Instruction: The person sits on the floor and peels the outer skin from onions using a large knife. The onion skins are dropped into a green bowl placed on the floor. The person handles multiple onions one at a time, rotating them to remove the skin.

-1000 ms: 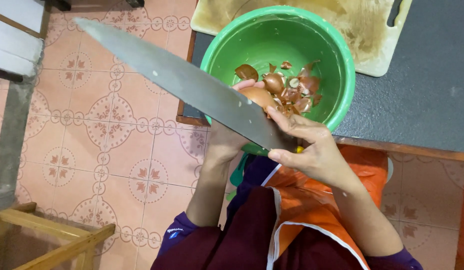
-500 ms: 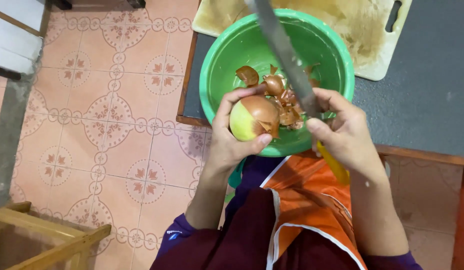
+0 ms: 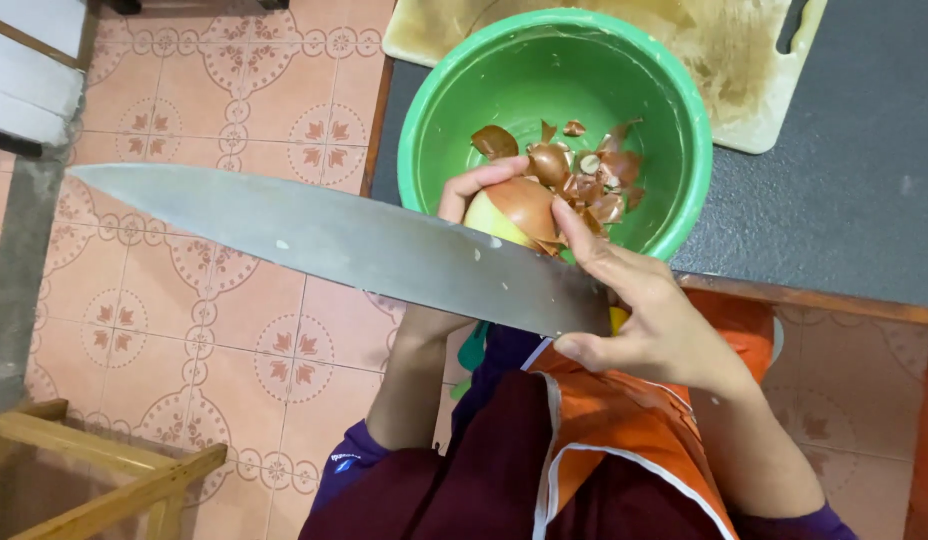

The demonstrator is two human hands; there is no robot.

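My left hand (image 3: pixel 462 205) holds a partly peeled onion (image 3: pixel 514 212) over the near rim of a green bowl (image 3: pixel 674 130). Most of that hand is hidden behind a large knife (image 3: pixel 334 245), whose long steel blade points left across the view. My right hand (image 3: pixel 654 320) grips the knife at its yellow handle, and its thumb presses on the onion's brown skin. Brown onion skins (image 3: pixel 589 170) lie in the bottom of the bowl.
The bowl stands on a dark grey counter (image 3: pixel 844 170) beside a worn pale cutting board (image 3: pixel 724 50). Patterned pink floor tiles (image 3: pixel 184 320) lie to the left, with a wooden frame (image 3: pixel 104 460) at the lower left. I wear an orange apron (image 3: pixel 624 420).
The knife blade has swung from pointing up over the bowl to pointing left across the floor. The onion has stayed at the bowl's near rim in my left hand.
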